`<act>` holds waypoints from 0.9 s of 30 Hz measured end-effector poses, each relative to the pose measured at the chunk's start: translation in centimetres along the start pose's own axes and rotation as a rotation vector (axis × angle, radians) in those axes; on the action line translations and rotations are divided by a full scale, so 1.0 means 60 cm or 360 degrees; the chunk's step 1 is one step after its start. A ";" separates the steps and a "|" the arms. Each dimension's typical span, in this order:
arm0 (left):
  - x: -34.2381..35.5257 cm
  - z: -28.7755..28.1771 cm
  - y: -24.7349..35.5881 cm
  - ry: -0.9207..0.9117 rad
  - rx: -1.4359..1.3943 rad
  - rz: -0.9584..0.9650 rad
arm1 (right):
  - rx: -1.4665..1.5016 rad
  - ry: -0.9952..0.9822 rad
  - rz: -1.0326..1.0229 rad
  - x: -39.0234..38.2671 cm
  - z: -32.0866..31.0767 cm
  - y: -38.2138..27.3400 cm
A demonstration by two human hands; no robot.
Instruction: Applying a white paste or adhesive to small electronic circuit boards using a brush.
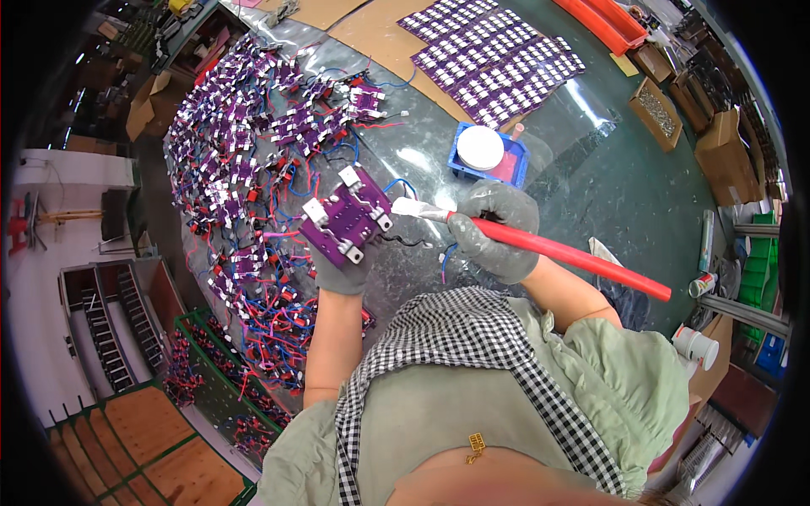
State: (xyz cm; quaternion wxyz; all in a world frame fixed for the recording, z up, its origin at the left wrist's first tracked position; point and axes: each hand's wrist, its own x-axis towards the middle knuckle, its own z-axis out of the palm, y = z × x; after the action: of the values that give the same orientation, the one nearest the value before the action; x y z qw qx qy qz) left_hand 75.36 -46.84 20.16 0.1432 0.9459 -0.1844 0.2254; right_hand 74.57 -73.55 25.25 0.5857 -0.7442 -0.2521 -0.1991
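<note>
My left hand (344,271), in a grey glove, grips a purple circuit board (348,218) with white connectors and metal tabs; blue and black wires trail off its right side. In my gloved right hand (499,232) is a brush (574,255) with a long red handle, its white bristle end pointing left, close to the board's right edge. Whether the bristles touch the board I cannot tell. Beyond my right hand stands a blue tray (521,173) holding a round white lid or tub (481,148) and something pink.
A big heap of wired purple boards (245,135) covers the table's left side. Flat purple board panels (489,59) lie on cardboard at the back. Along the right edge are a box of small parts (656,115), an orange bin (603,24) and cartons (727,158).
</note>
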 end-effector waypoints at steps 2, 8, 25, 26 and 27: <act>0.011 0.000 0.016 0.0148 0.0058 0.0052 | 0.0033 0.0029 -0.0008 0.000 0.005 -0.004; 0.024 -0.001 0.049 0.0486 0.0457 0.0171 | 0.0071 -0.0078 0.0029 0.004 0.025 -0.008; -0.022 0.073 0.001 0.0435 -0.2952 -0.0915 | 0.0135 -0.0069 -0.0357 0.017 0.049 -0.019; -0.018 0.073 0.003 0.0597 -0.3782 -0.0901 | 0.0135 -0.0068 -0.0359 0.021 0.055 -0.019; -0.019 0.078 -0.002 0.0595 -0.3782 -0.0900 | 0.0020 -0.0159 -0.0358 0.024 0.062 -0.019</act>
State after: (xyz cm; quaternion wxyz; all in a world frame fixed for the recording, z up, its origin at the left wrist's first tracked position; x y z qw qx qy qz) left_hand 76.23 -48.06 15.58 0.9811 0.1888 -0.0404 0.0109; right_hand 75.02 -69.53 26.10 0.5511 -0.7165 -0.3640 -0.2247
